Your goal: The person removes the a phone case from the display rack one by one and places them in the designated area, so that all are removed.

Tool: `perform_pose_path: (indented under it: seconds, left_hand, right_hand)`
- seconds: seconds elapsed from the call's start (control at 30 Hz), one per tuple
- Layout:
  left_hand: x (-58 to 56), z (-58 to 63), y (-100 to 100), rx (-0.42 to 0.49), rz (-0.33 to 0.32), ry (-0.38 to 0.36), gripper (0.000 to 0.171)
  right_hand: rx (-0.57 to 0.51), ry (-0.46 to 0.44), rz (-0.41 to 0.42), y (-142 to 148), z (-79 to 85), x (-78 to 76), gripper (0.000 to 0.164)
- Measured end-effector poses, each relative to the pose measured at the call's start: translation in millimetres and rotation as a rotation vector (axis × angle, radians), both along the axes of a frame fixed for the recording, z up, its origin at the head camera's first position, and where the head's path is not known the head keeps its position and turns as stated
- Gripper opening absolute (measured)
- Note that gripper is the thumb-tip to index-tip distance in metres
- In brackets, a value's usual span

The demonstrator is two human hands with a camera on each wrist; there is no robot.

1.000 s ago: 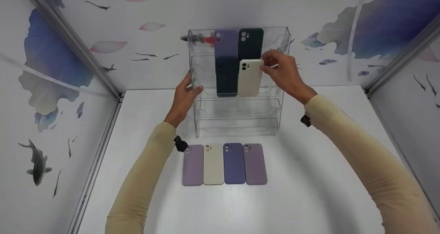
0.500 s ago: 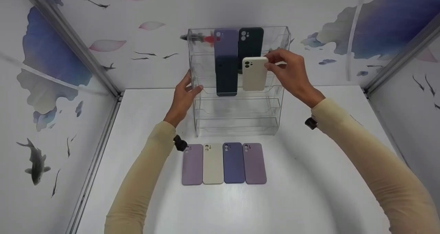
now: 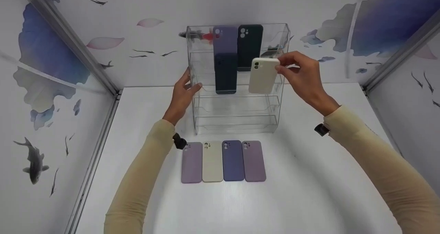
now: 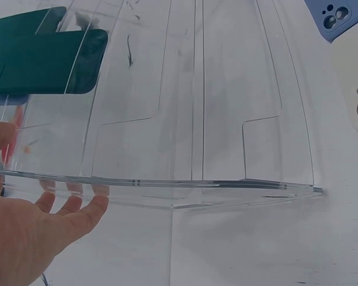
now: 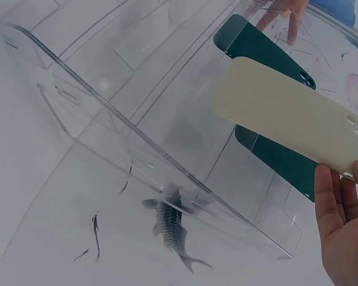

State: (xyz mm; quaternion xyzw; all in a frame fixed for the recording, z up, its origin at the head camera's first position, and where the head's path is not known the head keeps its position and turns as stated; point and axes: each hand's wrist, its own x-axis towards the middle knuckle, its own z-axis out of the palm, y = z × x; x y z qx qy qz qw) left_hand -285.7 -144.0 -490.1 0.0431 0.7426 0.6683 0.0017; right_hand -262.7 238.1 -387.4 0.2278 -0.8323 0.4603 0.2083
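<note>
Right grip (image 3: 304,76): narrow; thumb and fingertips pinch the cream case (image 3: 263,76) at its upper right edge.
Left grip (image 3: 182,95): holding the left side wall of the clear rack (image 3: 237,121), thumb at the front edge, fingers on the outer face.
Cream case position: just right of the frame's centre, leaning slightly, before the rack's right half; I cannot tell whether its lower end touches a ledge.
Pinch: light but firm, I judge, since a hold on one corner could let the case pivot.
Angle: best squared to the ledge, its foot clear of the front lip and the upper green case (image 3: 250,43).
Bracing: steady left pressure should stop the rack sliding.
Case make: smooth, matte-looking slab, rounded corners, round camera cutouts.
Rack make: transparent, hard-looking, stepped tiers with notched fronts.
Other racked cases: periwinkle case (image 3: 225,40) and lower green case (image 3: 226,74), left of the upper green one.
Row on the white surface (image 3: 223,206): lilac case (image 3: 191,162), second cream one (image 3: 212,161), blue-violet case (image 3: 233,160), second lilac one (image 3: 254,160), lying flat below centre.
</note>
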Motion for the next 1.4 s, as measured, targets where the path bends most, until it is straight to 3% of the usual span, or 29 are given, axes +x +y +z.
perform_pose_path:
  seconds: [0.57,1.4]
  left_hand:
    - [-2.0,-2.1,-2.5,0.001,0.026,-0.019,0.083]
    - [0.6,-0.4,1.8,0.006,0.008,-0.023,0.084]
  right_hand:
    - [-0.074,-0.073,-0.041,30.2,-23.4,35.7,0.023]
    - [-0.07,-0.194,-0.079,59.7,-81.6,67.9,0.024]
